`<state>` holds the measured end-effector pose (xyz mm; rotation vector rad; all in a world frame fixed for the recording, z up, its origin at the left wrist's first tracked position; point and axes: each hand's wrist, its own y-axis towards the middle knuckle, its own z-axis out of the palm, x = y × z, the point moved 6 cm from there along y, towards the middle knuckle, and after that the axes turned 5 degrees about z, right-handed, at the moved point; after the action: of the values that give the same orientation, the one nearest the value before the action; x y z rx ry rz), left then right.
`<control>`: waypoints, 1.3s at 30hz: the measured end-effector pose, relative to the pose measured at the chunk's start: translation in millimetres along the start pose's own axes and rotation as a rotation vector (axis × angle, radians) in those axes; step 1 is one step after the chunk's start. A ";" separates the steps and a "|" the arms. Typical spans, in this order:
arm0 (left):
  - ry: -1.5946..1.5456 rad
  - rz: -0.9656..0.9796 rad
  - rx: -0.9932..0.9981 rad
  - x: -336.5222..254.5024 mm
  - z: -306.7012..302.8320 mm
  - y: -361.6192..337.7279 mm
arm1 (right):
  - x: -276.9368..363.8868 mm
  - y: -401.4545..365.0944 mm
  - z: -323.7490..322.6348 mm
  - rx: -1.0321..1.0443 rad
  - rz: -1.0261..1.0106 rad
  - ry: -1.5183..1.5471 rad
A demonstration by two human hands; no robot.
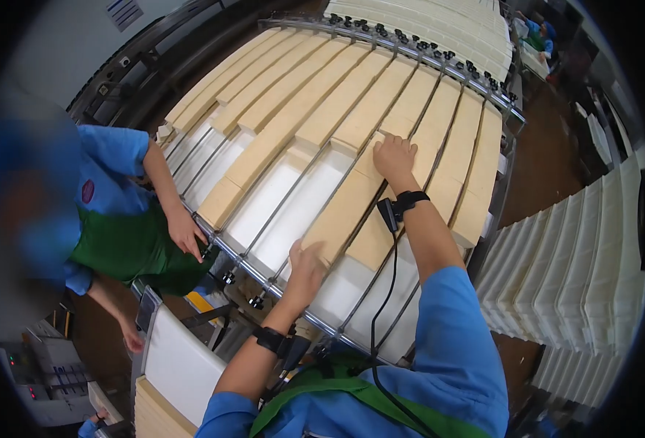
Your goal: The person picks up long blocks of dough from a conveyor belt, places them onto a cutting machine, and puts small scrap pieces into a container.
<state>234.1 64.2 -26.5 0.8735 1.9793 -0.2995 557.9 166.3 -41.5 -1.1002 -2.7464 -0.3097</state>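
Long cream-coloured blocks lie in rows on a slatted rack [275, 277], with metal rods between the rows. My left hand [306, 274], slightly blurred, curls at the near end of one cream-coloured block [340, 212]. Farther up the same row, my right hand [395, 159] is bent over the block's far part, its fingertips partly hidden. A seam crosses that row just below my right hand. Beside it on the right, another row's block [372, 241] ends short of the rack's front. Black straps with a cable circle both my wrists.
A co-worker in a blue shirt and green apron [136, 233] stands at left, one hand [186, 230] by the rack's front rail. Black knobs [402, 40] line the far rail. Stacked white ribbed trays [563, 270] stand at right. A white panel [180, 350] is at lower left.
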 end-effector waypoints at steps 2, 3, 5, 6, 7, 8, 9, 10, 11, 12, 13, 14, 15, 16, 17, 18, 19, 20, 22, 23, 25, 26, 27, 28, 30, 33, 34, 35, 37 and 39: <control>0.003 -0.025 0.045 0.8 4.8 4.9 | -3.4 -4.5 -10.2 0.001 -0.003 0.012; 0.006 -0.030 0.043 0.7 6.3 5.9 | -4.5 -6.8 -14.0 0.002 -0.004 0.019; 0.015 -0.035 0.039 0.1 7.3 8.1 | -5.7 -7.5 -11.6 0.024 0.017 -0.038; 0.009 -0.044 0.041 1.7 8.4 9.4 | -4.2 -6.4 -11.9 0.032 0.026 -0.064; 0.004 -0.051 0.041 3.7 9.8 10.8 | -2.0 -7.8 -17.2 0.018 0.043 -0.070; 0.000 -0.060 0.039 5.4 9.2 12.4 | 1.0 -11.9 -24.7 0.006 0.058 -0.076; 0.004 -0.008 0.045 3.7 8.4 16.5 | 2.5 -14.1 -29.5 -0.006 0.069 -0.085; 0.006 0.044 0.049 0.1 6.9 23.4 | 2.7 -12.6 -23.5 0.044 0.079 -0.099; 0.007 0.095 0.049 -3.4 6.0 28.5 | 2.9 -10.4 -13.6 0.094 0.086 -0.115; -0.014 0.088 0.028 -2.0 5.5 31.3 | 3.4 -8.7 -6.0 0.143 0.091 -0.133; -0.035 0.080 0.004 0.7 6.0 33.5 | 2.9 -8.6 -4.6 0.159 0.108 -0.080; -0.057 0.072 -0.020 2.8 5.5 34.5 | 1.5 -9.8 -4.0 0.174 0.124 -0.028; -0.059 0.051 -0.039 5.2 3.9 31.9 | 0.5 -10.7 -3.0 0.191 0.137 0.025; -0.060 0.030 -0.059 8.1 0.6 26.3 | 0.7 -9.6 -2.4 0.181 0.129 -0.002; -0.059 0.009 -0.077 10.5 -4.0 19.3 | 0.1 -8.3 -1.0 0.172 0.123 -0.027; -0.150 -0.030 -0.129 13.8 -9.8 9.1 | -0.5 -8.2 0.2 0.161 0.116 -0.051; -0.241 -0.067 -0.181 16.7 -15.9 -3.2 | -1.0 -7.8 0.6 0.163 0.116 -0.021; -0.332 -0.102 -0.231 19.6 -22.4 -16.3 | -1.3 -8.5 0.2 0.180 0.113 0.025; -0.333 -0.088 -0.322 26.3 -39.8 -47.3 | -3.1 -10.4 -4.3 0.206 0.107 0.113; -0.294 -0.056 -0.368 31.9 -48.7 -64.8 | -2.8 -14.3 -2.3 0.211 0.094 0.143; -0.359 -0.054 -0.451 26.4 -71.2 -98.9 | 12.1 -38.5 -11.7 0.258 0.029 0.101; -0.397 -0.067 -0.517 22.0 -82.1 -115.4 | 22.2 -55.5 -13.8 0.253 -0.065 0.098; -0.425 -0.070 -0.587 26.0 -91.0 -133.7 | 32.4 -74.4 -13.7 0.256 -0.159 0.093; -0.466 -0.109 -0.638 28.2 -98.6 -151.6 | 42.5 -95.2 -16.6 0.263 -0.219 0.110; -0.388 -0.173 -0.713 38.4 -112.0 -188.4 | 58.0 -145.7 -22.4 0.318 -0.346 0.138; -0.294 -0.181 -0.658 60.4 -113.3 -228.7 | 67.8 -191.0 -20.3 0.251 -0.435 0.076; -0.338 -0.189 -0.613 75.0 -107.4 -241.9 | 70.2 -201.1 -18.6 0.255 -0.440 0.037; -0.314 -0.217 -0.622 69.2 -106.8 -248.8 | 70.9 -206.1 -18.0 0.253 -0.446 0.000; -0.199 -0.302 -0.618 64.9 -105.8 -266.1 | 69.5 -207.1 -11.6 0.195 -0.448 -0.068; -0.194 -0.368 -0.639 64.2 -99.0 -283.9 | 64.8 -199.7 2.1 0.092 -0.433 -0.121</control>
<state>-45.5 -58.5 -62.9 0.0696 1.8706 0.0505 372.6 68.5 -54.5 -0.5091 -3.0542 -0.1703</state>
